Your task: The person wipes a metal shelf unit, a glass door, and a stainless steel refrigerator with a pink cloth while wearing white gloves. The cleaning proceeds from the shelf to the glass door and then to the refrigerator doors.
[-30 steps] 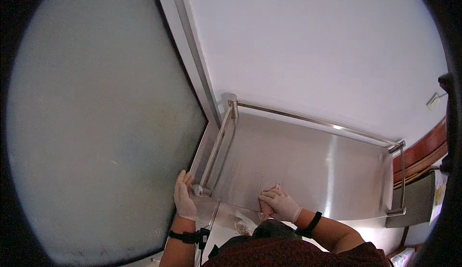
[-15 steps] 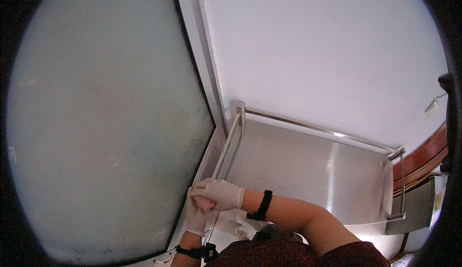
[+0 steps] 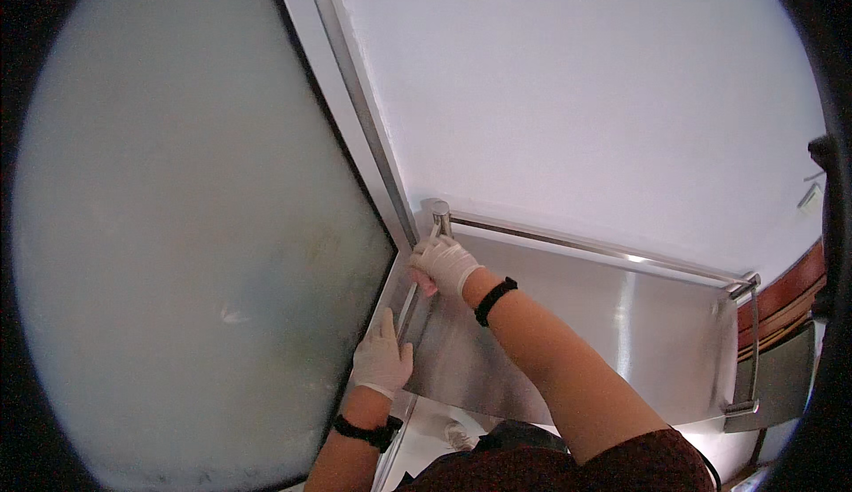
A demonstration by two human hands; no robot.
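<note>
My right hand, in a white glove, is closed around a pink cloth at the left side rail of a stainless steel trolley, close below the corner post. Most of the cloth is hidden under the fingers. Nearer to me, my gloved left hand rests with fingers stretched out along the narrow metal frame beside the frosted glass panel. Nothing shows in it. Black bands circle both wrists.
A white wall rises behind the trolley's back rail. The glass panel's metal frame meets the wall at the left. Brown curved wooden furniture and a grey panel stand at the right. A shoe shows on the floor below.
The hands were together at the near end of the left rail. My right hand has moved away along the rail towards the corner post with the cloth; my left has come free and opened.
</note>
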